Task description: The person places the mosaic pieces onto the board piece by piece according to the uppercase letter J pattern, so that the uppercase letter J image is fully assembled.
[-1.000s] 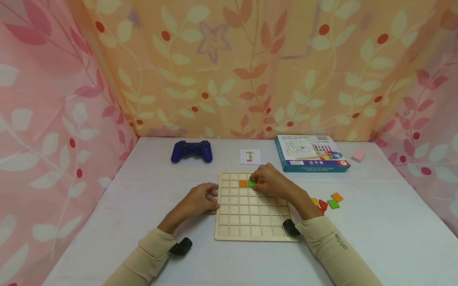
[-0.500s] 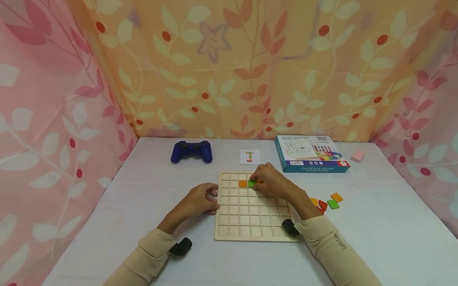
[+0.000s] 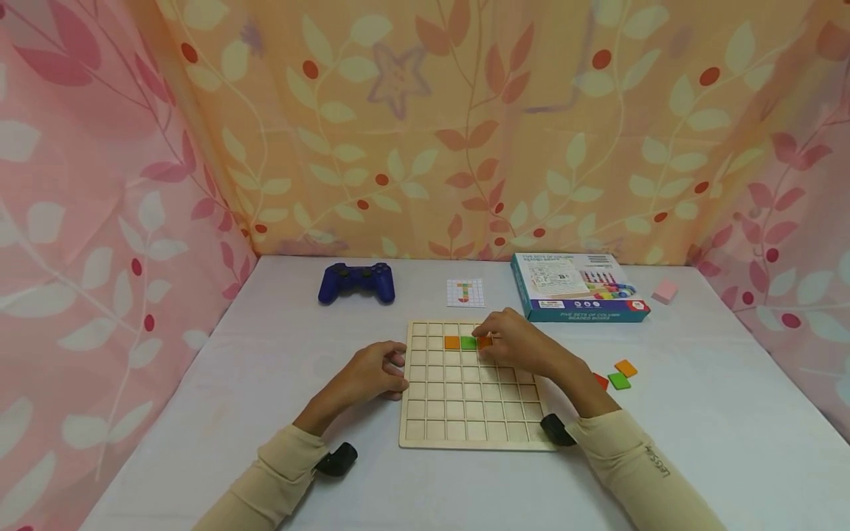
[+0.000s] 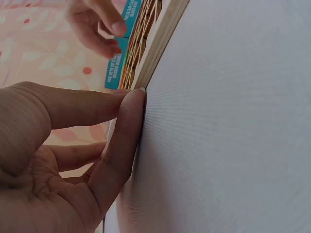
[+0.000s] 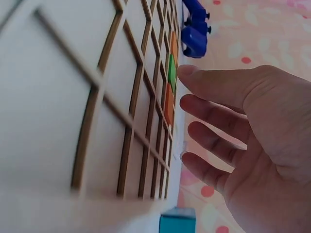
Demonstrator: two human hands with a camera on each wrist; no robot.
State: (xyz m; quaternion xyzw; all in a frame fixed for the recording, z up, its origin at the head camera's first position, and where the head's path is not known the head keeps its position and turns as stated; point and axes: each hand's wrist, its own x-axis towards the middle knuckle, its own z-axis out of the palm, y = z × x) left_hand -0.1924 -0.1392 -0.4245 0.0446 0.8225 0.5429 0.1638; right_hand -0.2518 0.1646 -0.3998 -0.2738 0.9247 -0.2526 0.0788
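Observation:
A square wooden grid board lies in front of me. Three tiles sit side by side in one of its far rows: an orange tile, a green tile and a darker orange tile. My left hand pinches the board's left edge between thumb and finger, as the left wrist view shows. Just over the darker orange tile hovers my right hand, partly covering it in the head view. Its fingers are relaxed and hold nothing in the right wrist view.
Right of the board lie a loose green tile, an orange tile and a red piece, partly behind my forearm. Farther back are a blue game controller, a pattern card, a teal box and a pink block.
My right hand has come away from the tiles, slightly to the right, and the green tile shows fully. My left hand stays at the board's edge.

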